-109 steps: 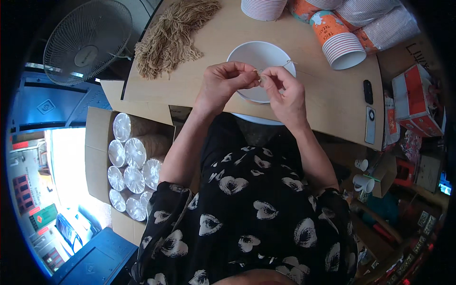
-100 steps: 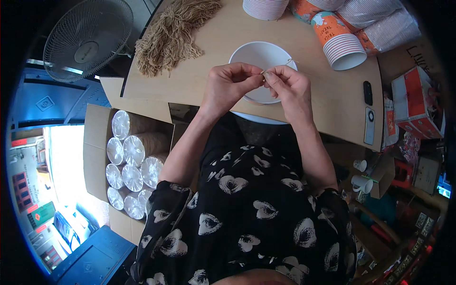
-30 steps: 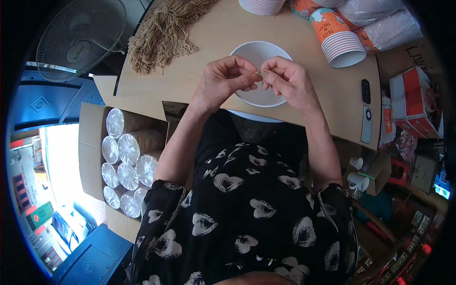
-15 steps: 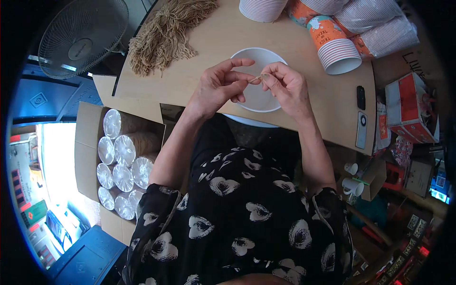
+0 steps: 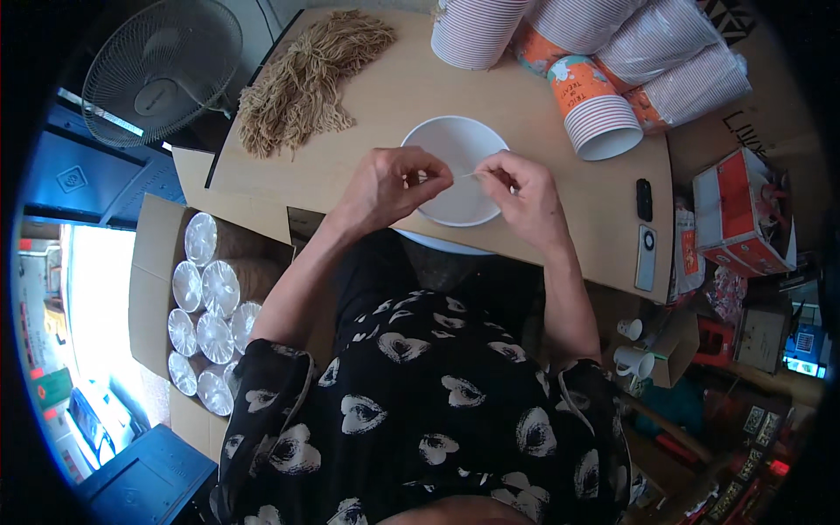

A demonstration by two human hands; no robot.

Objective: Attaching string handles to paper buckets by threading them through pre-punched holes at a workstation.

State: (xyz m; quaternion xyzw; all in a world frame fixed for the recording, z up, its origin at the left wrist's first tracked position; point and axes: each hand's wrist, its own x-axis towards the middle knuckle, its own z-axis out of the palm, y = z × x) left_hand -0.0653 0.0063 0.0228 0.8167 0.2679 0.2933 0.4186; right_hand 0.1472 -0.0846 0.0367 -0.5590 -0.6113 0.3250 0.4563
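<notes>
Above a white bowl near the table's front edge, my two hands face each other with a small gap between them. My right hand pinches a short, thin, pale string, whose tip points toward the left fingers. With thumb and fingertips pressed together, my left hand is closed; what it holds, if anything, is too small to make out. A bundle of tan cords lies farther back on the left of the table.
Stacked paper cups stand at the back, with an orange-patterned cup stack lying to their right. A black object and a silver device lie at the right edge. Left are a fan and a carton of wrapped rolls.
My hands have drawn apart from fingertips nearly touching over a tan twisted string. The left fingers have curled into a closed pinch. The whole view has shifted slightly.
</notes>
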